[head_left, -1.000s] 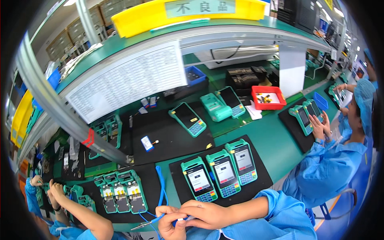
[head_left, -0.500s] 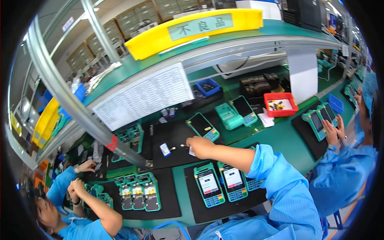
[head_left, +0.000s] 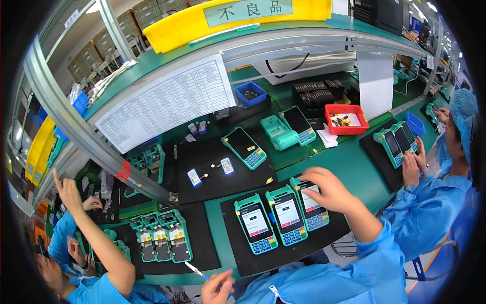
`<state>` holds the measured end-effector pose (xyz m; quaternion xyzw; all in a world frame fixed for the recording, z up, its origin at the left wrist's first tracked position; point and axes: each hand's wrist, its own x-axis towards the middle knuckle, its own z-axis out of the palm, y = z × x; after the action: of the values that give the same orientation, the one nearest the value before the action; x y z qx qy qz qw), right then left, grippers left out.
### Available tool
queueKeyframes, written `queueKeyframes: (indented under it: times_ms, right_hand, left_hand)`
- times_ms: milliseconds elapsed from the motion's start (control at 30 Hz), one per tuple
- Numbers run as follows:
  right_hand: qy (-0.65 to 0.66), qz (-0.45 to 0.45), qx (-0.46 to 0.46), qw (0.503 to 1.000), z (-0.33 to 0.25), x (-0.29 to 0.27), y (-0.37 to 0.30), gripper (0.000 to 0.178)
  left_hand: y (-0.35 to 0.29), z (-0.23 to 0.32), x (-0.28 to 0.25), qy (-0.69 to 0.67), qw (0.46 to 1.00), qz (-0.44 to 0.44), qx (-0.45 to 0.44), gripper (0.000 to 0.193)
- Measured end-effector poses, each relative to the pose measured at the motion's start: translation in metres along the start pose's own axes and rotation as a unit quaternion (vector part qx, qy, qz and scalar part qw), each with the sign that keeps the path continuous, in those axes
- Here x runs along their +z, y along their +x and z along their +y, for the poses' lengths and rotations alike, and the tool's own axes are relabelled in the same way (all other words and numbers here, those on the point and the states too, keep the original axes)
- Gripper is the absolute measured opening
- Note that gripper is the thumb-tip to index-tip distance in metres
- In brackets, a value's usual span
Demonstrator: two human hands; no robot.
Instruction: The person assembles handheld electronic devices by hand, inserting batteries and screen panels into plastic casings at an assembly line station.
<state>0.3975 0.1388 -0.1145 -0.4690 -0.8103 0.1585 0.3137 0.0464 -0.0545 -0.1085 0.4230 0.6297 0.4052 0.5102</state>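
Reaching right hand over rightmost teal handheld payment terminal on black mat near worktop front edge — fingers spread, holding nothing. Left hand pinches white-tipped blue stylus. Risk — sleeve drag nudging neighbouring middle terminal askew.

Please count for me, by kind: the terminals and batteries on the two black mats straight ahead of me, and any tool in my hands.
Lit terminals, near mat: 3
Dark terminal, far mat: 1
Batteries, far mat: 2
Tool, in left hand: 1
Total: 7
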Motion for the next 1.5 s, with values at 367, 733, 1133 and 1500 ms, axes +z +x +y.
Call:
queueKeyframes:
  times_ms: [367, 733, 1133, 1500]
  right_hand:
    - [-0.028, 0.152, 0.253, 0.955, 0.005, 0.023, -0.15, 0.032]
    - [-0.074, 0.116, 0.314, 0.939, 0.046, -0.014, -0.157, 0.036]
    - [-0.008, 0.289, 0.184, 0.939, 0.004, -0.004, -0.116, 0.026]
    - [0.584, -0.324, 0.165, 0.726, -0.133, 0.134, -0.06, 0.037]
  left_hand:
    - [0.121, -0.07, 0.036, 0.221, 0.954, 0.142, 0.142, 0.015]
    - [0.122, -0.046, 0.092, 0.202, 0.968, 0.086, 0.12, 0.017]
    - [0.116, -0.065, 0.196, -0.013, 0.909, -0.256, 0.33, 0.045]
    - [0.02, -0.091, 0.022, -0.203, 0.885, -0.393, 0.147, 0.017]
